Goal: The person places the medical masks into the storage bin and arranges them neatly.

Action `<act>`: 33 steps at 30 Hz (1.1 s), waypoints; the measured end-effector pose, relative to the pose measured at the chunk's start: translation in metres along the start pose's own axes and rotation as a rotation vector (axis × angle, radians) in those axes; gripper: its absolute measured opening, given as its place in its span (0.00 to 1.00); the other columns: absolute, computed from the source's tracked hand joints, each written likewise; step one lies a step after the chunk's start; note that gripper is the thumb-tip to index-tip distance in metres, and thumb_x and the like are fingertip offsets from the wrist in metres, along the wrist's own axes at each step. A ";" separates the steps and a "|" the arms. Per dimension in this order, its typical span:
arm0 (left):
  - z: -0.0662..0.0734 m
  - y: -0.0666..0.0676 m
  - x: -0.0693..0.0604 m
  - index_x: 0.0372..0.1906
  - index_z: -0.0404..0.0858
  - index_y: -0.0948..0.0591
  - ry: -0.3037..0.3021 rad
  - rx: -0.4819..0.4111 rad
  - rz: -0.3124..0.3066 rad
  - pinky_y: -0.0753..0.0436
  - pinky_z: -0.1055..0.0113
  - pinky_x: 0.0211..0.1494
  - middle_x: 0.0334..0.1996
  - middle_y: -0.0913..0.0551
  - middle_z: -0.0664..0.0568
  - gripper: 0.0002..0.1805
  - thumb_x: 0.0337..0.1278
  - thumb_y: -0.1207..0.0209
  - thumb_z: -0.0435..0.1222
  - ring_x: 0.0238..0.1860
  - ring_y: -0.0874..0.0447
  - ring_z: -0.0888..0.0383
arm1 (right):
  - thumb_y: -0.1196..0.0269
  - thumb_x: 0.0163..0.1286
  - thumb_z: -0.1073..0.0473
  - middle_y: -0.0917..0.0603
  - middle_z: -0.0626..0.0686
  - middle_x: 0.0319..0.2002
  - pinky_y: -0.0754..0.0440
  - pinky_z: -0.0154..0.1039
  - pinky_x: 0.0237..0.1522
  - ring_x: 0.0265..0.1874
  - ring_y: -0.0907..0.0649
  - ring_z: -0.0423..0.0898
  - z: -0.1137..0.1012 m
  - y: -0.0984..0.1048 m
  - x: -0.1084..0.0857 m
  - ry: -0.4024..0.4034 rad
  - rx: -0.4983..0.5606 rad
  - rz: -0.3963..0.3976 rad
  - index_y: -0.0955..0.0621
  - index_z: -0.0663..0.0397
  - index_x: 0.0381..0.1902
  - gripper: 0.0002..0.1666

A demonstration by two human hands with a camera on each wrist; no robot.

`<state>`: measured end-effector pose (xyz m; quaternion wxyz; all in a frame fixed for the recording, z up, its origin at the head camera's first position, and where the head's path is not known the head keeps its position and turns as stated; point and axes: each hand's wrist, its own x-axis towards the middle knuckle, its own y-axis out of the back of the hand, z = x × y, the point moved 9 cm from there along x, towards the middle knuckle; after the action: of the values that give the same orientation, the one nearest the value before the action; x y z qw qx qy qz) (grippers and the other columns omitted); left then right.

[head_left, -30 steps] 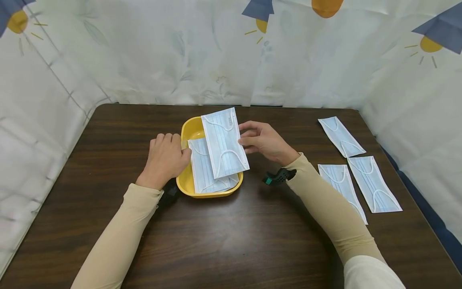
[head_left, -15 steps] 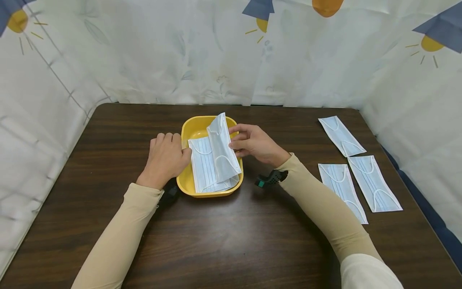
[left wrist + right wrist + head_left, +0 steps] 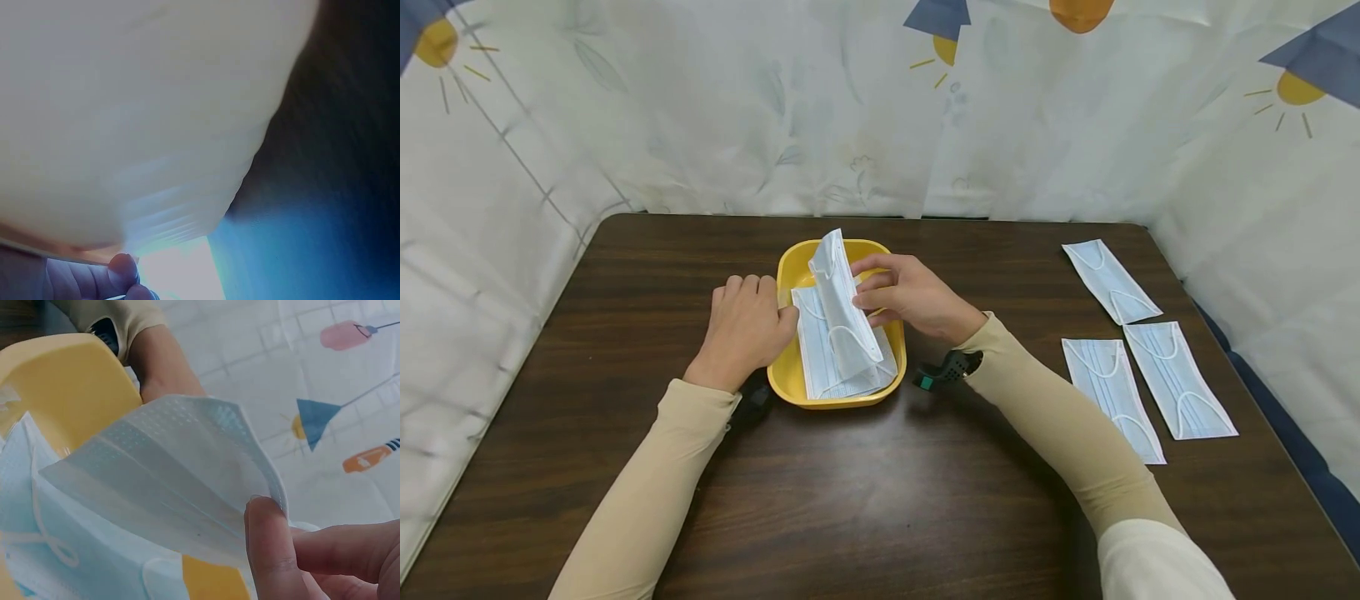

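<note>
My right hand (image 3: 910, 298) pinches the long edge of a light blue face mask (image 3: 842, 308), which bends upright above the yellow basket (image 3: 786, 379). In the right wrist view, thumb and finger hold the edge of that mask (image 3: 169, 469). Beneath it, other masks (image 3: 816, 354) lie in the basket. My left hand (image 3: 741, 333) grips the basket's left rim; in the left wrist view, its fingertips (image 3: 125, 272) show beside the basket's wall (image 3: 137, 125). The basket rests on the dark brown table.
Three more masks lie at the table's right: one (image 3: 1111, 282) farther back, one (image 3: 1180, 379) near the right edge and one (image 3: 1112, 392) beside my right sleeve. A patterned white curtain (image 3: 880, 108) hangs behind the table (image 3: 880, 500).
My right hand has moved left with the mask, which now stands more folded and farther over the basket. The left hand has stayed on the rim.
</note>
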<state>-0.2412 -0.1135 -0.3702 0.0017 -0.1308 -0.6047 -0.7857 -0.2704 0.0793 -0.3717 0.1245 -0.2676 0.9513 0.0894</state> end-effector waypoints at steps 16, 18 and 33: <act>0.001 -0.001 0.000 0.35 0.29 0.26 -0.003 -0.006 -0.015 0.33 0.49 0.44 0.30 0.26 0.38 0.17 0.67 0.53 0.42 0.38 0.33 0.41 | 0.33 0.69 0.66 0.15 0.56 0.43 0.09 0.45 0.42 0.39 0.15 0.49 0.003 -0.018 0.011 0.009 -0.076 -0.077 0.22 0.54 0.59 0.22; 0.001 0.000 0.001 0.34 0.29 0.26 -0.004 -0.005 -0.006 0.33 0.49 0.43 0.30 0.26 0.38 0.17 0.66 0.53 0.42 0.37 0.33 0.40 | 0.33 0.69 0.65 0.15 0.57 0.44 0.09 0.45 0.42 0.39 0.14 0.50 0.004 -0.017 0.012 0.003 -0.127 -0.073 0.22 0.53 0.59 0.22; 0.000 -0.001 0.000 0.35 0.28 0.26 0.007 -0.015 -0.021 0.32 0.45 0.46 0.32 0.25 0.37 0.17 0.66 0.55 0.41 0.40 0.32 0.38 | 0.38 0.73 0.63 0.16 0.60 0.45 0.09 0.43 0.42 0.32 0.12 0.50 0.008 -0.016 0.011 -0.069 -0.243 -0.088 0.24 0.58 0.62 0.21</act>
<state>-0.2416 -0.1135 -0.3712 -0.0056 -0.1215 -0.6000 -0.7907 -0.2693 0.0623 -0.3841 0.1274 -0.3190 0.9159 0.2076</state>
